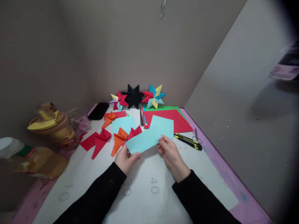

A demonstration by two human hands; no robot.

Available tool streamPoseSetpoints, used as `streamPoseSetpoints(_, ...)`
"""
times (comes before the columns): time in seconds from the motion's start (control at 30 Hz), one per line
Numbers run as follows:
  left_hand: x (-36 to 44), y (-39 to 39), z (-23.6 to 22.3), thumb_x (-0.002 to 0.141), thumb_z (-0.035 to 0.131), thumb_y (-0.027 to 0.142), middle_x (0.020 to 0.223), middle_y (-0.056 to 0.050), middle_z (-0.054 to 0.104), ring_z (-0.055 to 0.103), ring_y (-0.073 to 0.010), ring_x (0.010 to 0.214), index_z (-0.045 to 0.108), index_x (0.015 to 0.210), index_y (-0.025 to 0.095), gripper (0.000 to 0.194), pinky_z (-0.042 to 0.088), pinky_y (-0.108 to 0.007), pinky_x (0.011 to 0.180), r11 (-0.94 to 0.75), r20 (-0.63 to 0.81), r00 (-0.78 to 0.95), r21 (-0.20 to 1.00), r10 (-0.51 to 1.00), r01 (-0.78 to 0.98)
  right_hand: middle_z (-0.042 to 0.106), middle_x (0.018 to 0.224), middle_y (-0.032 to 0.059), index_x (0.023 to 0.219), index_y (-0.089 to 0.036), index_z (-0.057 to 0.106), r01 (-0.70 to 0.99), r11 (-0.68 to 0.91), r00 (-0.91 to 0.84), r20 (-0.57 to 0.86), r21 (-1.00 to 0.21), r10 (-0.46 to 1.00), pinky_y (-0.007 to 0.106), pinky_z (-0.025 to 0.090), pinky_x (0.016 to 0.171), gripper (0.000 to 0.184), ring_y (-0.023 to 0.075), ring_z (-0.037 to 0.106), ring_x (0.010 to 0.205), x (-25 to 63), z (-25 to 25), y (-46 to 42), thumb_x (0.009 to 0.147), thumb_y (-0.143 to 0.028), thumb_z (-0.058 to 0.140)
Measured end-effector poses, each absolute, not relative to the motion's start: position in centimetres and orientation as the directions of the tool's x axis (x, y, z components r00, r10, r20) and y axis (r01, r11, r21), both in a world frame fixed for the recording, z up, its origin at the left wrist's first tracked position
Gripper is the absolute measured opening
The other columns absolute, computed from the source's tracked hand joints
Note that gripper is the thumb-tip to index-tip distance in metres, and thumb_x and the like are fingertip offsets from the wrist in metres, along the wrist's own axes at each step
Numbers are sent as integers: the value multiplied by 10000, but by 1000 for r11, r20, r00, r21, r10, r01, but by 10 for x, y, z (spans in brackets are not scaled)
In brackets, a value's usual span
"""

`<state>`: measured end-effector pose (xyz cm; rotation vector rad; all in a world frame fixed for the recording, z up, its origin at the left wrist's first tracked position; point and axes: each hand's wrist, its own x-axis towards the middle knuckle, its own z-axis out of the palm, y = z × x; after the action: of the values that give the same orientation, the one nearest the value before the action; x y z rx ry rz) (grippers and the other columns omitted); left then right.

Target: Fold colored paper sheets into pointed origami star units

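Observation:
A light blue piece of paper (pixel 142 141) is held up over the white mat, tilted with its right end higher. My left hand (pixel 126 158) pinches its lower left corner, thumb in front. My right hand (pixel 170 152) grips its lower right edge between thumb and fingers. Just behind it shows another light blue paper area (pixel 164 123); I cannot tell whether it is a separate sheet. Folded orange (pixel 120 138) and red paper pieces (pixel 102 140) lie to the left of the held paper, close to my left hand.
Three folded paper stars, one of them a black star (pixel 133 96), lean on the wall. Red sheets (pixel 179 119), a yellow-black cutter (pixel 188 141) and scissors (pixel 196 137) lie at right. A phone (pixel 98 111), a lidded cup (pixel 52 127) and a bottle (pixel 35 155) stand left.

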<state>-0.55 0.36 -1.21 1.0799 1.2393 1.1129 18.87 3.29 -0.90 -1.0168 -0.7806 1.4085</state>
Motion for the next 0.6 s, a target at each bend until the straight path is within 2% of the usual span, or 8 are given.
streamPoseSetpoints(0.1, -8, 6, -12, 620, 726, 236, 672, 0, 650, 662, -176, 620, 511, 982, 144, 431, 513, -259, 578, 150, -150, 12, 988, 989, -19, 435, 525, -56, 640, -162, 583, -364, -63, 146, -123, -929, 982, 200, 203, 392, 279, 52, 309, 438, 196, -12, 38, 583, -346, 786)
streamPoseSetpoints(0.2, -12, 10, -11, 610, 727, 229, 678, 3, 651, 655, -168, 621, 507, 1003, 143, 459, 517, -261, 582, 149, -149, -7, 988, 989, -49, 494, 583, -38, 656, -162, 574, -367, -22, 224, -111, -930, 968, 190, 222, 394, 267, 53, 354, 463, 208, -10, 43, 577, -315, 778)
streamPoseSetpoints(0.3, -14, 12, -10, 609, 728, 226, 688, 0, 657, 655, -169, 622, 506, 1022, 145, 476, 516, -261, 575, 151, -153, -25, 986, 988, -75, 562, 695, -20, 755, -186, 553, -368, -76, 153, -141, -927, 978, 182, 257, 398, 287, 61, 423, 496, 205, -8, 40, 636, -359, 748)
streamPoseSetpoints(0.37, -14, 11, -9, 608, 730, 226, 670, -4, 658, 657, -176, 616, 512, 1009, 142, 464, 505, -256, 553, 152, -154, -27, 986, 988, -63, 585, 770, -10, 846, -201, 546, -393, -197, 23, -224, -898, 974, 180, 252, 385, 352, 68, 456, 508, 193, -10, 35, 648, -421, 736)
streamPoseSetpoints(0.4, -13, 10, -8, 608, 731, 227, 660, -7, 659, 657, -180, 614, 516, 1001, 141, 456, 499, -254, 543, 146, -147, -21, 988, 989, -52, 567, 722, -19, 837, -196, 540, -397, -254, -46, -257, -882, 965, 178, 243, 383, 364, 66, 445, 492, 185, -11, 32, 644, -431, 739)
streamPoseSetpoints(0.47, -11, 9, -8, 606, 732, 232, 652, -13, 662, 656, -184, 612, 521, 992, 138, 449, 490, -253, 534, 129, -129, 1, 991, 992, -32, 486, 563, -54, 698, -181, 490, -386, -295, -92, -282, -874, 955, 182, 207, 379, 363, 52, 373, 432, 173, -16, 27, 632, -423, 752)
streamPoseSetpoints(0.53, -10, 8, -10, 614, 727, 245, 637, -13, 663, 652, -179, 599, 522, 991, 136, 443, 480, -248, 531, 120, -120, 24, 993, 992, -7, 434, 490, -70, 608, -182, 430, -381, -260, -51, -261, -887, 964, 190, 191, 383, 399, 44, 326, 406, 167, -20, 25, 629, -406, 759)
streamPoseSetpoints(0.6, -10, 8, -12, 624, 722, 266, 570, 9, 640, 639, -165, 561, 524, 949, 139, 401, 468, -239, 530, 123, -124, 46, 992, 991, 17, 443, 482, -65, 586, -184, 415, -389, -212, 2, -231, -897, 973, 198, 193, 389, 407, 44, 324, 406, 168, -22, 25, 634, -397, 758)
